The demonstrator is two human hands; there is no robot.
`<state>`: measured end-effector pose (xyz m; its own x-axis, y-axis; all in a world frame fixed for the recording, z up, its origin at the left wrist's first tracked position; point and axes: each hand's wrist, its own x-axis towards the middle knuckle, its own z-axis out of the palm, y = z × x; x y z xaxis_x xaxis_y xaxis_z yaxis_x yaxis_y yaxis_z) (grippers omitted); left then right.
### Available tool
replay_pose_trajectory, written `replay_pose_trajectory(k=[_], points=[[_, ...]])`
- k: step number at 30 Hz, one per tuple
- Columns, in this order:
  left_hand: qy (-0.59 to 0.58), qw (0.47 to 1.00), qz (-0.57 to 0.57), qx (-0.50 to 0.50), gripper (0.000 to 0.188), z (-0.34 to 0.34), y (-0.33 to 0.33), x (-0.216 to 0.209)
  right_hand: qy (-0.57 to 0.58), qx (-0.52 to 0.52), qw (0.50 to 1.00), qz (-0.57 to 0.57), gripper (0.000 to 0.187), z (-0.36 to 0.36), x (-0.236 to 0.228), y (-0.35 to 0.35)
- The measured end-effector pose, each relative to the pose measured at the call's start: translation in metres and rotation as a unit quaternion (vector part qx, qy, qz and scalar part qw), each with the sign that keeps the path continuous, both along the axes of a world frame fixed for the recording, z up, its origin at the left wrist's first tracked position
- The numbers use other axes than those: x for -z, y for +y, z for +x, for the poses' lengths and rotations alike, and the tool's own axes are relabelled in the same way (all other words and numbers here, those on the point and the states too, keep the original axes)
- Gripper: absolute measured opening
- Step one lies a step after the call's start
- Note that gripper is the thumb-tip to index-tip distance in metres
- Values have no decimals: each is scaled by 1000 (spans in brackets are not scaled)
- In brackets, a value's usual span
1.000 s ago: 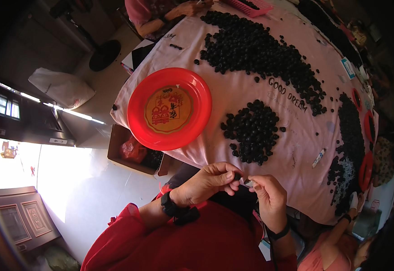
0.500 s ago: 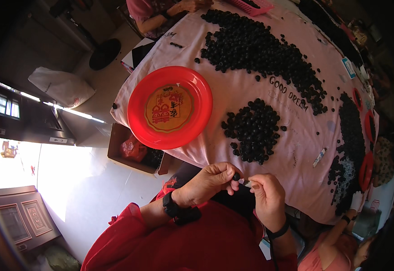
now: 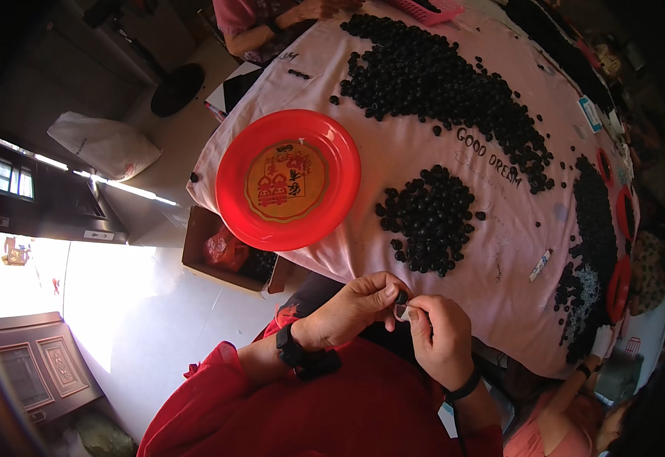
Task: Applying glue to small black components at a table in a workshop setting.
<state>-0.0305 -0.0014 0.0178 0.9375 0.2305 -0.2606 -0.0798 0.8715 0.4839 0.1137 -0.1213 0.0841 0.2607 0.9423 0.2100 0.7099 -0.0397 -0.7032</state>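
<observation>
Just off the table's near edge, my left hand (image 3: 348,308) pinches a small round black piece (image 3: 402,297) between thumb and fingers. My right hand (image 3: 443,339) is closed against it, gripping a small pale, thin piece (image 3: 402,311) whose kind is too small to make out. The pale piece touches or nearly touches the black one. Beyond my hands lies a small heap of black round pieces (image 3: 428,221) on the pink cloth (image 3: 500,274). A red plate (image 3: 336,183) with a gold-coloured centre sits left of that heap.
A larger pile of black pieces (image 3: 431,72) spreads toward the far side. At the right are more black pieces (image 3: 597,206) and red dishes (image 3: 619,289). Co-workers sit at the far edge (image 3: 260,34) and right (image 3: 557,419). An open box (image 3: 203,221) stands below the plate.
My right hand has moved left and slightly up, bringing the pale piece against or close to the black piece. My left hand has barely moved.
</observation>
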Motion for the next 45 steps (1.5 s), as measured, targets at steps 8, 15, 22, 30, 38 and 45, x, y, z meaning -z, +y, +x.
replay_pose_trajectory(k=[8, 15, 22, 30, 38, 45], points=[[9, 999, 37, 7, 35, 1, -1, 1, -14, 7, 1000, 3, 11, 0, 2, 1], [10, 1000, 26, 13, 31, -3, 1, -1, 28, 39, 999, -8, 10, -1, 0, -1], [23, 999, 25, 14, 31, -1, -3, 1, -9, -13, 1000, 20, 15, 1, -1, 2], [16, 999, 28, 7, 32, -1, -2, -2, -10, -23, 999, 38, 19, 2, 2, 4], [8, 999, 36, 35, 31, -3, -1, -3, 66, 67, 995, -15, 4, 4, 3, -3], [23, 995, 92, 34, 32, -1, -4, -8, -42, 65, 997, -5, 6, 1, 10, -1]])
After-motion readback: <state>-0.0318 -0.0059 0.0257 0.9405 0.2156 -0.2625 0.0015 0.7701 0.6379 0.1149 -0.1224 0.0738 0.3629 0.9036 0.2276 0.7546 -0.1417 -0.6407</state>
